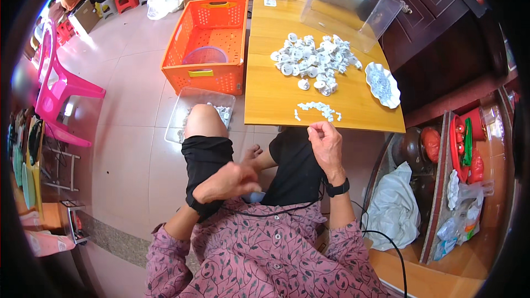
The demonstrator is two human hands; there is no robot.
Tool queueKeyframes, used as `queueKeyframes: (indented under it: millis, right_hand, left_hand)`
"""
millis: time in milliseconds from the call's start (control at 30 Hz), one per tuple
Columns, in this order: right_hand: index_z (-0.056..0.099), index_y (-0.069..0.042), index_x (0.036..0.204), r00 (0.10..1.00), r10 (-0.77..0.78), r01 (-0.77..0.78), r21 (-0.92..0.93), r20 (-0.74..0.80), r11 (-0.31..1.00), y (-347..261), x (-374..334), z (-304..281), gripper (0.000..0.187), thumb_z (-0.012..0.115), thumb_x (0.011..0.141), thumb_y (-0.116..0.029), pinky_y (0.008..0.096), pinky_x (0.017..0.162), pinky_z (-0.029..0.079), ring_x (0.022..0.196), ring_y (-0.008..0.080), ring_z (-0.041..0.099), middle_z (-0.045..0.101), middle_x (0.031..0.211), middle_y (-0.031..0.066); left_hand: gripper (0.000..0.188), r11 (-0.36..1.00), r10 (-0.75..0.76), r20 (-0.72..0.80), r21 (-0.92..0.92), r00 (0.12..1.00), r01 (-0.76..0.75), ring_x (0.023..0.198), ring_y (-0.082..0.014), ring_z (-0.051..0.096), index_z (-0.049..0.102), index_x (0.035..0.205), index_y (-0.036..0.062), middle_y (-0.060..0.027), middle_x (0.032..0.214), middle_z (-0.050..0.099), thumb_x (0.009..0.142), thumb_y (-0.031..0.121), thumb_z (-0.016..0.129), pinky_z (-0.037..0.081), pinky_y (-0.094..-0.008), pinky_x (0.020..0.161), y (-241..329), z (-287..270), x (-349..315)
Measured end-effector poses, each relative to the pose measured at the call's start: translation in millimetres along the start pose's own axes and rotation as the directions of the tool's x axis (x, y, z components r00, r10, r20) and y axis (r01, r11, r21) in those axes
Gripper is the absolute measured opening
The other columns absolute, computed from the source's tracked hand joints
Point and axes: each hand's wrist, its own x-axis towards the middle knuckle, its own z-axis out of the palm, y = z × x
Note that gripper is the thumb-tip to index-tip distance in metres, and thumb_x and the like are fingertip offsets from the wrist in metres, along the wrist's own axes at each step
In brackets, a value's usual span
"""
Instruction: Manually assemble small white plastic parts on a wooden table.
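Observation:
My left hand [227, 181] rests curled at my lap, fingers closed near a small blue-grey thing; whether it grips it I cannot tell. My right hand [326, 143] is raised just below the front edge of the wooden table [270, 99], fingertips pinched together on something small at the top. A black band sits on that wrist. On the table lie a heap of small white round parts [313, 62], a short row of tiny white pieces [319, 110] near the edge, and a white scalloped dish [382, 84] holding small pieces.
An orange crate [207, 44] with a purple bowl stands on the floor left of the table. A clear tub of white parts [193, 111] sits by my knee. A large clear bin [350, 4] lies tipped at the table's back. Pink chair [58, 88] far left; cluttered shelves right.

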Motion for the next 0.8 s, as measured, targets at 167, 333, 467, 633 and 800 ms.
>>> queueKeyframes:
  millis: [167,333,467,633,800]
  right_hand:
    - [0.062,0.002,0.09,1.0,-0.028,0.028,-0.038,-0.006,0.999,5,2,-4,0.008,0.067,0.087,-0.003,0.0316,0.061,0.052,0.065,0.0204,0.065,0.065,0.083,0.0134]
    - [0.063,-0.001,0.092,0.991,-0.134,0.131,-0.116,-0.019,0.985,-2,10,9,0.007,0.066,0.087,-0.004,0.0357,0.065,0.052,0.072,0.0271,0.065,0.061,0.086,0.0132]
    - [0.066,-0.004,0.095,0.973,-0.231,0.229,-0.27,0.022,0.935,-11,11,15,0.01,0.067,0.085,-0.006,0.0399,0.072,0.051,0.082,0.0313,0.062,0.057,0.09,0.0115]
    - [0.068,-0.005,0.1,0.933,-0.353,0.353,-0.373,0.07,0.858,-9,12,14,0.016,0.069,0.084,-0.006,0.0404,0.074,0.05,0.084,0.0295,0.06,0.055,0.089,0.0097]
    - [0.07,-0.004,0.099,0.897,-0.436,0.423,-0.444,0.078,0.79,-10,10,18,0.018,0.072,0.082,-0.007,0.0402,0.073,0.049,0.083,0.0284,0.059,0.055,0.089,0.0088]
  left_hand:
    - [0.036,0.999,-0.032,0.341,-0.005,0.939,0.036,0.081,-0.0341,0.067,0.07,0.099,-0.001,-0.0186,0.087,0.068,0.089,0.034,0.07,0.053,-0.0381,0.072,-1,13,-22]
    - [0.037,0.988,-0.047,0.447,-0.114,0.893,0.108,0.077,-0.0332,0.066,0.07,0.096,-0.0019,-0.0173,0.084,0.068,0.093,0.034,0.067,0.053,-0.0361,0.072,8,23,-32]
    - [0.034,0.954,-0.163,0.521,-0.134,0.838,0.269,0.065,-0.0213,0.066,0.071,0.096,-0.0017,-0.0119,0.073,0.067,0.095,0.031,0.065,0.053,-0.0305,0.06,17,9,-48]
    - [0.032,0.771,-0.379,0.53,-0.273,0.759,0.576,0.058,-0.0089,0.064,0.071,0.097,-0.0004,-0.003,0.065,0.064,0.097,0.031,0.064,0.054,-0.0245,0.053,5,3,-90]
    - [0.025,0.938,-0.229,0.074,-0.251,0.971,0.24,0.072,-0.0176,0.066,0.07,0.103,-0.0011,-0.0109,0.087,0.068,0.096,0.022,0.064,0.054,-0.031,0.066,4,29,-83]
